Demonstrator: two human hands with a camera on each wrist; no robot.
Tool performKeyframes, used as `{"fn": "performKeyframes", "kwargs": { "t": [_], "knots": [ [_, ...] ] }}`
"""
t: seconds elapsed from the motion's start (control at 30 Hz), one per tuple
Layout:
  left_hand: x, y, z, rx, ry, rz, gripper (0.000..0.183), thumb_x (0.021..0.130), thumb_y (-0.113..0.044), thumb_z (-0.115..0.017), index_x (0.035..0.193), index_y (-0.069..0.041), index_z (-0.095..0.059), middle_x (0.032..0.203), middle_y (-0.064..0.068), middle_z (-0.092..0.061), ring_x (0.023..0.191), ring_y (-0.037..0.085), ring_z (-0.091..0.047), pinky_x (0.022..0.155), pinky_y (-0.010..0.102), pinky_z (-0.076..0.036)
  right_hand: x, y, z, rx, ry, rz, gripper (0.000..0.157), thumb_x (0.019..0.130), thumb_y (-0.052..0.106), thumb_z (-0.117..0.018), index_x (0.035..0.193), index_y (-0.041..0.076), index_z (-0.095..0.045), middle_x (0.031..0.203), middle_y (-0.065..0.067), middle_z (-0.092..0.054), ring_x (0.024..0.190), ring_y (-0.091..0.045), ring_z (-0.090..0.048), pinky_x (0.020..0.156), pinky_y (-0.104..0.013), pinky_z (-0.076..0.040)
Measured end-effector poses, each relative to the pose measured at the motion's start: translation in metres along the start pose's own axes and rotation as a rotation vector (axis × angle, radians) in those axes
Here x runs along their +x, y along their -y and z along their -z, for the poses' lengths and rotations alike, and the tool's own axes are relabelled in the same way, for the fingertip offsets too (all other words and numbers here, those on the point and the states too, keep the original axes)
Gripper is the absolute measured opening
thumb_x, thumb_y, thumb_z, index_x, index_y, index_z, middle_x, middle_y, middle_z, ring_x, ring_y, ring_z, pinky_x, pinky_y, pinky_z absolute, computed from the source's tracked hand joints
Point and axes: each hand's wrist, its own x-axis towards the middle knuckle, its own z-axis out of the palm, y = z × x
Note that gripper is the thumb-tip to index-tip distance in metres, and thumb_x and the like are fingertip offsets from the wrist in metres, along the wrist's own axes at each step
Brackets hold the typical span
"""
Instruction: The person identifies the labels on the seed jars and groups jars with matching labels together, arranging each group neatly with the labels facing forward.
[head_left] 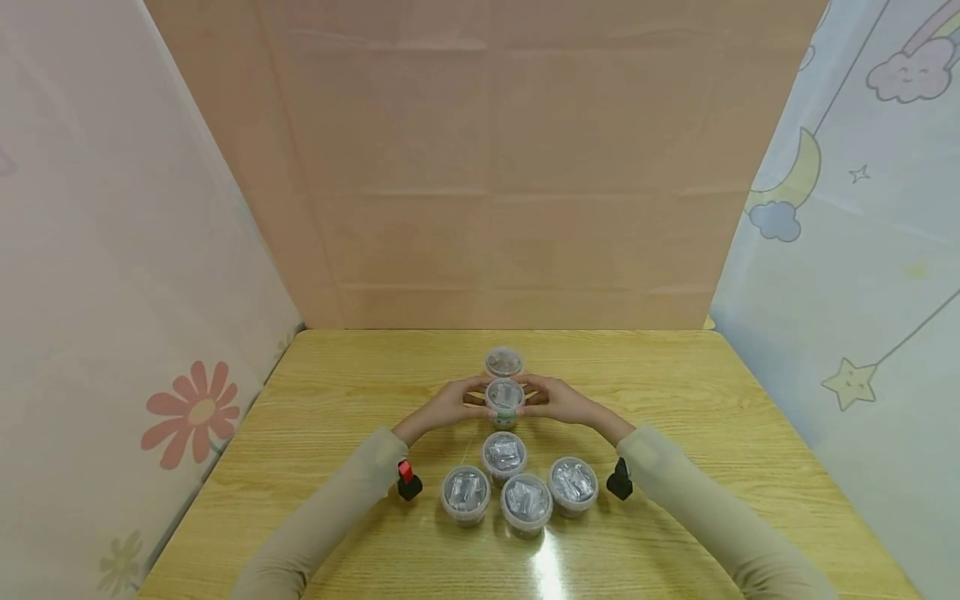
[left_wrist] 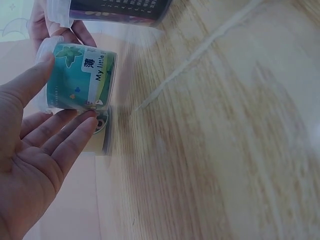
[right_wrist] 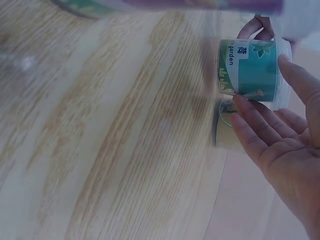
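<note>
Near the back of the table, my left hand and right hand hold a clear-lidded plastic tub between them. Its wrap-around label is green, with a leaf picture and printed words, seen on the tub in the left wrist view. Each thumb lies at the lid's rim, while the fingers bend against the tub's side. The base is close to the tabletop; whether it touches, I cannot tell. Right behind it stands another lidded tub, its label partly hidden by my fingers in the wrist views.
Nearer my body, more lidded tubs stand upright: one tub in line with the held one, then a left tub, a middle tub and a right tub. A tan panel rises behind the wooden table.
</note>
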Motion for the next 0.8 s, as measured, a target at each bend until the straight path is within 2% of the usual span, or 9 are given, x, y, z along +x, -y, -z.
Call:
{"fn": "performKeyframes", "kwargs": {
  "t": [0.17,0.27,0.5,0.73,0.8],
  "knots": [
    [-0.007,-0.02,0.005,-0.034,0.019,0.015,0.058,0.085,-0.012,-0.068,0.136,0.0,-0.042,0.128,0.018,-0.053,0.116,0.033,-0.052,0.089,0.037,-0.051,0.006,-0.016,-0.002,-0.003,-0.017,-0.007,0.059,0.089,0.008,-0.062,0.14,-0.004,-0.034,0.125,-0.027,-0.051,0.107,-0.041,-0.056,0.087,-0.044,-0.051],
    [-0.008,-0.023,0.005,-0.032,0.006,0.017,0.057,0.086,-0.011,-0.067,0.136,0.001,-0.042,0.127,0.019,-0.053,0.115,0.034,-0.053,0.088,0.038,-0.051,0.009,-0.027,-0.003,0.001,-0.023,-0.011,0.06,0.089,0.011,-0.063,0.141,0.0,-0.034,0.126,-0.024,-0.051,0.108,-0.038,-0.057,0.087,-0.043,-0.051],
    [-0.007,-0.021,0.004,-0.022,-0.014,0.007,0.058,0.085,-0.011,-0.067,0.136,0.002,-0.042,0.126,0.02,-0.053,0.115,0.036,-0.052,0.09,0.043,-0.049,0.011,-0.035,-0.001,0.014,-0.018,-0.025,0.062,0.088,0.019,-0.065,0.141,0.006,-0.036,0.127,-0.02,-0.052,0.109,-0.034,-0.058,0.087,-0.039,-0.052],
    [-0.004,-0.016,0.002,-0.013,-0.005,-0.008,0.059,0.085,-0.01,-0.068,0.136,0.003,-0.042,0.125,0.019,-0.054,0.115,0.034,-0.052,0.094,0.047,-0.046,0.012,-0.038,-0.001,-0.005,-0.015,-0.032,0.062,0.088,0.021,-0.064,0.142,0.007,-0.036,0.127,-0.02,-0.052,0.108,-0.033,-0.058,0.086,-0.036,-0.052],
    [-0.001,-0.009,0.001,-0.012,-0.003,-0.005,0.059,0.085,-0.011,-0.068,0.136,0.002,-0.041,0.126,0.019,-0.054,0.115,0.034,-0.052,0.094,0.047,-0.047,0.012,-0.039,-0.002,-0.011,-0.018,-0.018,0.062,0.089,0.021,-0.064,0.141,0.005,-0.036,0.126,-0.02,-0.053,0.107,-0.033,-0.059,0.085,-0.035,-0.053]
  ]
}}
